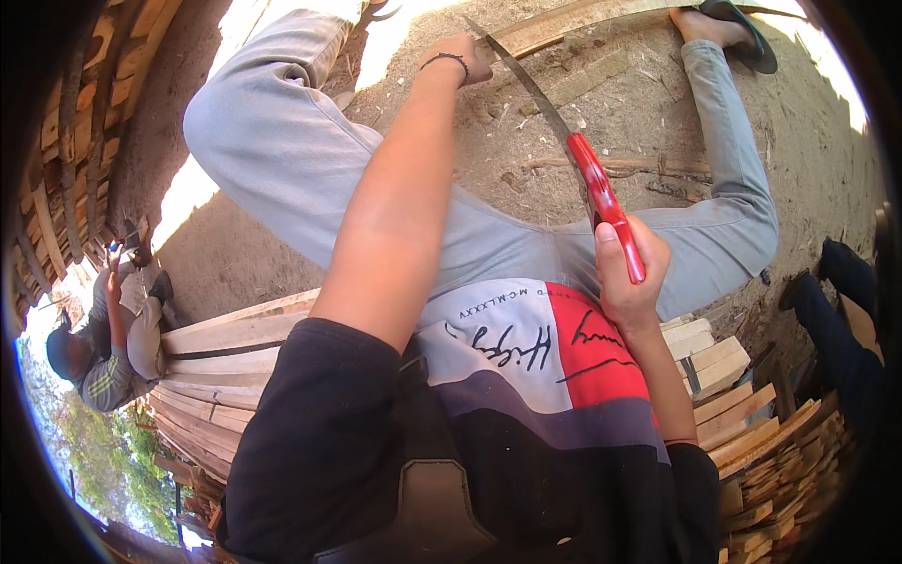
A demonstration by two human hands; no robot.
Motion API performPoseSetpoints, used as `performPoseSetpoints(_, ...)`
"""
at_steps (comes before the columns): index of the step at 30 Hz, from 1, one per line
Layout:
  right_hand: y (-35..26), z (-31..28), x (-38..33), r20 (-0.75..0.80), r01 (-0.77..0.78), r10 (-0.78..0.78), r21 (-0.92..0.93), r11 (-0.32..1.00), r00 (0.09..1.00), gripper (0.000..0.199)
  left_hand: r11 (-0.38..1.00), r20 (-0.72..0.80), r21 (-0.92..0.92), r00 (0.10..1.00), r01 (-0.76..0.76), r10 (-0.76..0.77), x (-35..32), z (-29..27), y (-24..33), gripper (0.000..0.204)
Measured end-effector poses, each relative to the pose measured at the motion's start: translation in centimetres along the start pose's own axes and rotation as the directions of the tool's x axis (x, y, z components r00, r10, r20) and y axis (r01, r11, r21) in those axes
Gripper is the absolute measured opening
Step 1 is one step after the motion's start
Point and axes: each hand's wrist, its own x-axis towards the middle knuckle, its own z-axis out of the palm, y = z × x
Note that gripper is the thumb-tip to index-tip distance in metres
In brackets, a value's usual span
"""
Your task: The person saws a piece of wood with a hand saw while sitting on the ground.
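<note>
My right hand (pixel 634 268) is wrapped round the red handle of a hand saw (pixel 592 179). The saw's narrow dark blade slants up and to the left, its tip beside my left hand (pixel 460 62). That hand is closed at the near-left end of a long wooden board (pixel 554 28), with the blade passing between the hand and most of the board's length. My left fingertips are hidden from view. Whether the blade's teeth touch the wood, I cannot tell.
Stacked sawn timber (pixel 225 352) lies behind me at left, with more planks (pixel 742 414) at right. Another person (pixel 117 329) sits at far left; dark-clothed legs (pixel 836 320) show at right. Sticks (pixel 629 166) lie on the dirt between my legs.
</note>
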Motion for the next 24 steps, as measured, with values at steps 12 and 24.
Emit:
performPoseSetpoints(12, 0.2, -2.3, -0.7, 0.028, 0.016, -0.015, -0.063, 0.998, 0.999, 0.029, 1.0, -0.134, -0.02, 0.991, 0.024, -0.026, 1.1, 0.7, -0.8, 0.042)
performPoseSetpoints(24, 0.8, 1.2, 3.4, -0.015, 0.063, -0.064, -0.037, 0.997, 0.998, 0.029, 0.998, -0.172, -0.065, 0.985, 0.004, -0.015, 0.4, 0.0, 0.9, 0.036)
